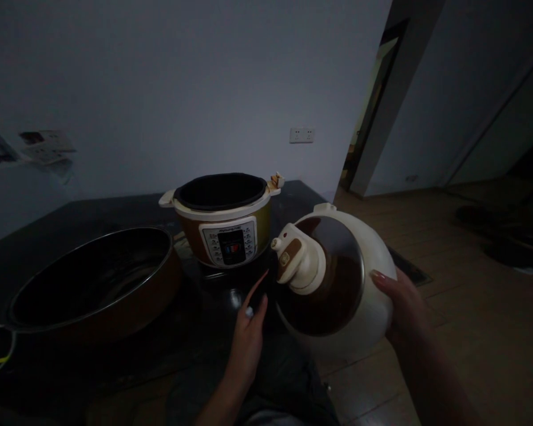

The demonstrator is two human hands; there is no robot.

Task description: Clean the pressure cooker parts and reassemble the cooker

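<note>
My right hand [402, 302] grips the pale rim of a pressure cooker lid [342, 284], thumb on top and the other fingers hidden underneath. The lid is tilted with its dark brown top towards me, and its cream and brown knob [297, 260] points left. My left hand [249, 331] is just left of the knob, index finger and thumb around a dark thing that I cannot make out. Behind both hands stands an electric pressure cooker [228, 228], lidless, with a black rim and a button panel on its front.
A large brown pan [160, 290] with a dark inside stands at the left on the black tabletop [93, 207]. White sockets [302, 135] are on the wall behind. A white cable [11, 349] lies at the far left. To the right are a wooden floor [462, 284] and a doorway.
</note>
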